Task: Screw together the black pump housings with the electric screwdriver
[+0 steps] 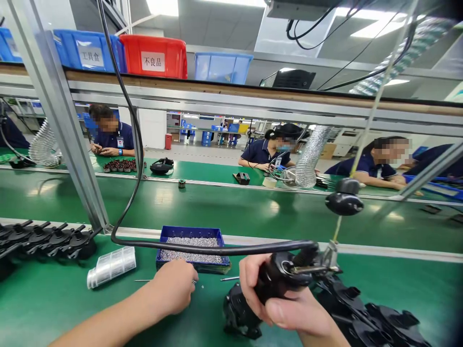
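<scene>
My left hand (173, 285) is just in front of a blue tray (224, 266) filled with small silver screws (191, 243). Its fingers are closed, with a few tiny screws showing at the fingertips. My right hand (289, 311) is wrapped round a black electric screwdriver (277, 279), which hangs from a cord and has a black cable at its top. Below and left of that hand stands a black plastic housing (237, 313). The screwdriver's tip is hidden, so I cannot tell whether it touches the housing. A loose screw (203, 287) lies on the green mat.
Several black housings stand in rows at the left (60, 238) and right (361, 308). A clear plastic bottle (112, 266) lies by the tray. The black cable (202, 249) loops across the tray. A metal post (65, 130) rises at left. Co-workers (265, 149) sit opposite.
</scene>
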The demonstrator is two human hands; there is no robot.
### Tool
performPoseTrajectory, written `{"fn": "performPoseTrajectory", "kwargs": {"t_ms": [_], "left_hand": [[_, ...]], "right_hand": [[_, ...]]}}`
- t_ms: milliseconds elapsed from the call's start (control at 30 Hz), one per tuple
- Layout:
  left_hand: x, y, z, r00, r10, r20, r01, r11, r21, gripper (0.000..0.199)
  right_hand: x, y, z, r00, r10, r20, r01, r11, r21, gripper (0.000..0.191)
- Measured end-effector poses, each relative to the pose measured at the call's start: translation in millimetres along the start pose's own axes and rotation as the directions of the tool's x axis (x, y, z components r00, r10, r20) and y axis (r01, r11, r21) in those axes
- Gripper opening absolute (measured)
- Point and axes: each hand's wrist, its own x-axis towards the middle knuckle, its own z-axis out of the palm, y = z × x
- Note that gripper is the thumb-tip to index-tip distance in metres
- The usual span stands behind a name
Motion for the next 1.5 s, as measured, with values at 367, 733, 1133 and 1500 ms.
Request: {"fn": "performPoseTrajectory", "kwargs": {"t_ms": [367,733,1133,1500], "left_hand": [[27,9,38.4,0.999,0.008,-0.031,-0.007,1.0,0.011,0.026],[21,25,56.3,0.999,0.03,0.026,-0.024,0.977,-0.211,0.037],[26,27,97.4,0.86,0.227,0.457,0.323,0.453,-0.831,0.039],[13,34,108.8,0.899,0.176,0.4,0.356,0.237,-0.904,0.043]], "right_hand": [[3,-37,-1,0.916,0.022,-0.402,-0.198,0.894,-0.401,0.032],[20,-6,3,0.917,-0.227,-0.328,0.14,0.954,-0.266,0.026],[13,-7,12,0.976,-0.139,-0.169,0.143,0.99,0.014,0.024],[11,-6,18,0.976,-0.15,-0.156,0.156,0.987,0.024,0.025]]}}
